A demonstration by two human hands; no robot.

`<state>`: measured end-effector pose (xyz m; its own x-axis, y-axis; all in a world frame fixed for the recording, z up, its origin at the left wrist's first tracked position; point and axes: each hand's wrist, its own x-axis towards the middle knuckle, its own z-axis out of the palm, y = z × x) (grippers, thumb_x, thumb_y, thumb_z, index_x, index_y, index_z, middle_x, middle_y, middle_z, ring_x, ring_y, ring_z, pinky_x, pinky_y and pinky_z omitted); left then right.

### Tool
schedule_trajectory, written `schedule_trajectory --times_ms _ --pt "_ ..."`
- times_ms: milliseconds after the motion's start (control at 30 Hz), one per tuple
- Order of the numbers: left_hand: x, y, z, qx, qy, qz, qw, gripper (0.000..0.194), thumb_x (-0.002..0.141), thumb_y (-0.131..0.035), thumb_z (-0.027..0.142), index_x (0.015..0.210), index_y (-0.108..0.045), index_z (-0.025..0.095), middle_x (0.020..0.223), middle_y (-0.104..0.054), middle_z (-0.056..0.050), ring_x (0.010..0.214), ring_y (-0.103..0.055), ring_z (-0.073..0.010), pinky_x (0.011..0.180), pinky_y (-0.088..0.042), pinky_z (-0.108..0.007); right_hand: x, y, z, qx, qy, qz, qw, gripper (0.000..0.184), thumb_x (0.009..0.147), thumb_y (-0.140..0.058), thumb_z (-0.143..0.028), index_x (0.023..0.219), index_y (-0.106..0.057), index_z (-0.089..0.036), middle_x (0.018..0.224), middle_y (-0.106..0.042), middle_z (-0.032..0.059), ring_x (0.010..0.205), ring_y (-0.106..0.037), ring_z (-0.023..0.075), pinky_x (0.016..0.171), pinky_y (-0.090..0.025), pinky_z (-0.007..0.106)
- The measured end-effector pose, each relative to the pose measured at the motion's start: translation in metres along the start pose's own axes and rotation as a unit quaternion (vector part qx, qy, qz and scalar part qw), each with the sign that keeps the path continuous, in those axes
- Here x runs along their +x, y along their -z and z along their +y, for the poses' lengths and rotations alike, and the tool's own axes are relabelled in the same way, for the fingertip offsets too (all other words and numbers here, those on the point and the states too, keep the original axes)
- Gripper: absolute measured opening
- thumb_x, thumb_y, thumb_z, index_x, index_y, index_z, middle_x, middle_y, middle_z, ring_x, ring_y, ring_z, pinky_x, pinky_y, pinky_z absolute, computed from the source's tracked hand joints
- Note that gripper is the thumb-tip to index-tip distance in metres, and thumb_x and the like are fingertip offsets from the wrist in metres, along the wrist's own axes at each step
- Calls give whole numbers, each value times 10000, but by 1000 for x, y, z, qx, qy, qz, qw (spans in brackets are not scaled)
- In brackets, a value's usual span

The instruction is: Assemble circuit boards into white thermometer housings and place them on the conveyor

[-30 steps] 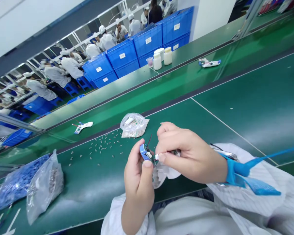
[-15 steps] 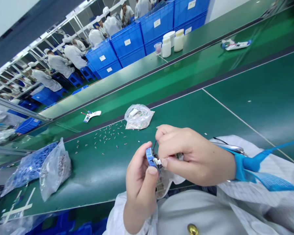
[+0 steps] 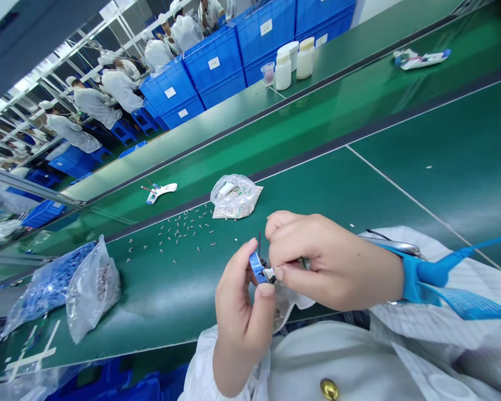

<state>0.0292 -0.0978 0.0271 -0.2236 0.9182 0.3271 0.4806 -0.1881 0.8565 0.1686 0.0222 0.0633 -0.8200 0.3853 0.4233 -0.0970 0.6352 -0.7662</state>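
My left hand (image 3: 244, 312) is closed, with thumb and fingers gripping a small blue-ended electronic assembly (image 3: 258, 268). A thin dark wire sticks up from its top, and a white piece shows at its inner side. Against that side, my right hand (image 3: 313, 259) is closed with thumb and finger pressed together. Whatever lies between those fingertips is hidden. Part of the assembly's pale body shows below my right hand. Beyond both hands sits an open clear bag (image 3: 236, 203) of small parts, with many tiny metal parts (image 3: 183, 225) scattered to its left.
A green conveyor belt (image 3: 309, 133) carries a white assembly (image 3: 161, 192) at left and another assembly (image 3: 421, 59) at far right. White bottles (image 3: 283, 71) stand behind it. Bags of blue parts (image 3: 52, 287) and metal parts (image 3: 92, 289) lie left. A blue wrist strap (image 3: 432, 275) trails right.
The belt's two assemblies have shifted right. The dark wire now stands upright, clear of my right fingers. Both hands stay almost in place, and the blue end has tilted slightly.
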Motion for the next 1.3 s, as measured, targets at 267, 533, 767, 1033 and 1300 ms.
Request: schedule_trajectory --times_ms 267,533,767,1033,1300 --pt "1 -1 6 178 -83 -49 979 512 979 -360 337 1460 -214 241 1149 -608 -119 867 -631 -199 724 -506 -298 0 0 0 25 -21 -18 999 286 728 -436 -71 487 -313 -164 485 -365 -10 617 -352 109 613 -293 249" --pt "-3 -10 17 301 -44 -78 950 482 948 -343 262 1381 -146 186 959 -665 -138 705 -688 -255 588 -526 -369 -4 1 -5 16 -19 -30 999 262 707 -417 -41 499 -310 -159 490 -364 -17 597 -319 106 661 -301 273" --pt "4 -9 30 371 -59 -101 921 479 862 -370 152 1303 -184 173 807 -695 -89 552 -681 -254 463 -502 -340 -1 2 -3 16 -33 -66 997 250 708 -414 -48 507 -319 -161 510 -400 -6 600 -331 111 658 -295 283" --pt "2 -2 30 312 -32 -172 934 449 876 -356 209 1279 -163 173 982 -704 -193 654 -720 -302 484 -560 -413 -2 4 -7 28 -55 -120 991 258 715 -412 -56 501 -330 -172 491 -443 3 609 -358 126 683 -326 286" --pt "-4 -9 32 345 -38 -119 930 458 866 -356 184 1285 -173 155 892 -715 -197 582 -703 -338 434 -536 -436 -1 3 -6 30 -53 -104 993 248 706 -406 -60 508 -306 -169 495 -438 2 595 -340 117 658 -321 283"
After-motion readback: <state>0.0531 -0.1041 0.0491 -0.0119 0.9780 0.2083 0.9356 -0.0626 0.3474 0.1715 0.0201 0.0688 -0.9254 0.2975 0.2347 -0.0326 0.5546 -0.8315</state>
